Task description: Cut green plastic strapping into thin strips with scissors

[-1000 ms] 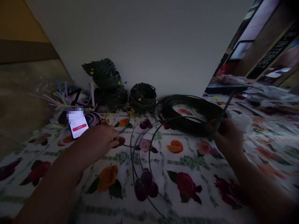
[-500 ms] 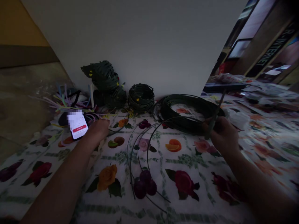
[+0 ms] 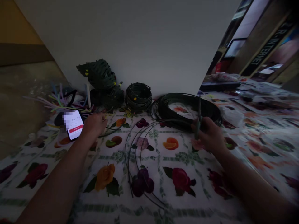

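we see our two bare hands set well apart over a white table (image 3: pixel 161 155) covering printed with fruit and flowers. the wide, dark green coil of thin, pliable strands (image 3: pixel 163 109) lies on the table just beyond our right hand (image 3: pixel 211 133) and well to the right of our left hand (image 3: pixel 94 124). our right hand overlaps the coil's near edge in view, but we cannot tell whether it touches it. its fingers are closed around a slim grey tool with a narrow blade (image 3: pixel 198 123), which we hold almost upright, tip upward, in front of the coil.

loose, thin, dark green strands (image 3: pixel 125 149) curve from the coil's near side into the space between our hands, their ends lying nearer to us. our left hand is curled just right of a lit phone with a red button on its screen (image 3: pixel 76 123); another dark strand lies by its fingers, and we cannot tell whether they grip anything. a round, dark green woven basket (image 3: pixel 139 102) stands between our hands, farther back, just left of the coil.
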The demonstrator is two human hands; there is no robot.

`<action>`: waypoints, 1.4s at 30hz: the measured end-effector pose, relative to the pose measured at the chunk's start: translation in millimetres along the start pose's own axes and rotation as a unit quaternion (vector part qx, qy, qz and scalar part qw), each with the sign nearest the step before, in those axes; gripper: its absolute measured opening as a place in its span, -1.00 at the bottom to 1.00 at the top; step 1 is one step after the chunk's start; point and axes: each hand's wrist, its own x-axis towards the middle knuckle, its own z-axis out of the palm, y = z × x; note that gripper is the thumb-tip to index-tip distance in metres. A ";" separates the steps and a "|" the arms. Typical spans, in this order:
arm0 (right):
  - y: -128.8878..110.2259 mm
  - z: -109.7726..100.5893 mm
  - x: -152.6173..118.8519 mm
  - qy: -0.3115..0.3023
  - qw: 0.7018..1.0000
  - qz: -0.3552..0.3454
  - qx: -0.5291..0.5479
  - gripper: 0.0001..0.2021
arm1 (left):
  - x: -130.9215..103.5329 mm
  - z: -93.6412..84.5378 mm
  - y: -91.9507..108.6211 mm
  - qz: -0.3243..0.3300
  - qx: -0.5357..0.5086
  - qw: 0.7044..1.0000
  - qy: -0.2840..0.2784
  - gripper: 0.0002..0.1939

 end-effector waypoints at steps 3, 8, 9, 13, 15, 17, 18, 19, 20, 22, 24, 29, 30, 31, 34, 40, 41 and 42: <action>1.0 1.6 -0.1 -0.011 1.000 0.000 0.004 -0.79 | 1.6 7.1 -1.9 0.005 -0.009 1.000 0.001 -0.76; -1.9 1.0 -0.9 -0.013 0.999 -0.001 -0.029 -0.80 | 2.0 8.2 -0.7 -0.009 -0.037 0.998 0.045 -0.63; -3.1 1.4 -1.4 -0.013 0.999 -0.001 -0.048 -0.81 | 2.1 6.2 -0.5 -0.019 -0.056 0.996 0.070 -0.54; -7.2 7.5 -3.7 -0.009 0.993 -0.008 -0.115 -0.82 | 2.9 -3.5 -4.0 -0.053 -0.127 0.985 0.105 -0.45; -7.3 11.7 -5.1 -0.014 0.990 -0.026 -0.140 -0.83 | 4.4 -5.2 -8.0 -0.056 -0.133 0.987 0.076 -0.55; -6.3 15.3 -6.3 -0.030 0.986 -0.052 -0.158 -0.86 | 6.9 -3.2 -12.3 -0.061 -0.129 0.988 0.051 -0.60; -5.6 16.7 -6.8 -0.039 0.984 -0.064 -0.164 -0.87 | 8.3 -1.1 -14.1 -0.065 -0.126 0.989 0.039 -0.61; -4.8 17.8 -7.1 -0.048 0.982 -0.074 -0.166 -0.87 | 9.7 1.4 -15.5 -0.067 -0.123 0.990 0.024 -0.63; -4.1 18.6 -7.4 -0.055 0.981 -0.081 -0.166 -0.87 | 10.8 4.1 -16.6 -0.066 -0.120 0.991 0.007 -0.66; -2.9 19.3 -7.8 -0.058 0.981 -0.091 -0.161 -0.87 | 12.2 8.2 -17.7 -0.060 -0.117 0.991 -0.027 -0.76; -1.7 19.0 -8.0 -0.054 0.982 -0.091 -0.157 -0.86 | 11.8 9.4 -18.1 -0.053 -0.118 0.991 -0.047 -0.85; 1.0 16.1 -7.7 -0.034 0.985 -0.064 -0.154 -0.83 | 7.9 -1.0 -23.1 -0.091 -0.129 0.987 0.007 -0.74; 1.2 15.6 -7.5 -0.030 0.986 -0.055 -0.153 -0.81 | 7.7 -4.0 -24.9 -0.106 -0.132 0.985 0.030 -0.69; 1.4 15.2 -7.4 -0.027 0.987 -0.044 -0.150 -0.80 | 7.8 -6.5 -26.7 -0.121 -0.134 0.982 0.050 -0.65; 1.3 14.8 -7.0 -0.030 0.989 -0.014 -0.147 -0.76 | 8.5 -9.6 -29.8 -0.136 -0.144 0.978 0.069 -0.63; 0.9 14.3 -6.5 -0.038 0.988 -0.012 -0.146 -0.76 | 2.0 8.7 -16.4 -0.043 -0.200 0.974 -0.100 -0.77; 0.8 14.2 -6.4 -0.037 0.988 -0.014 -0.147 -0.76 | 0.9 12.9 -12.3 -0.024 -0.207 0.970 -0.128 -0.77; 0.7 14.1 -6.4 -0.034 0.988 -0.016 -0.148 -0.76 | 0.3 16.7 -8.2 -0.006 -0.210 0.966 -0.151 -0.78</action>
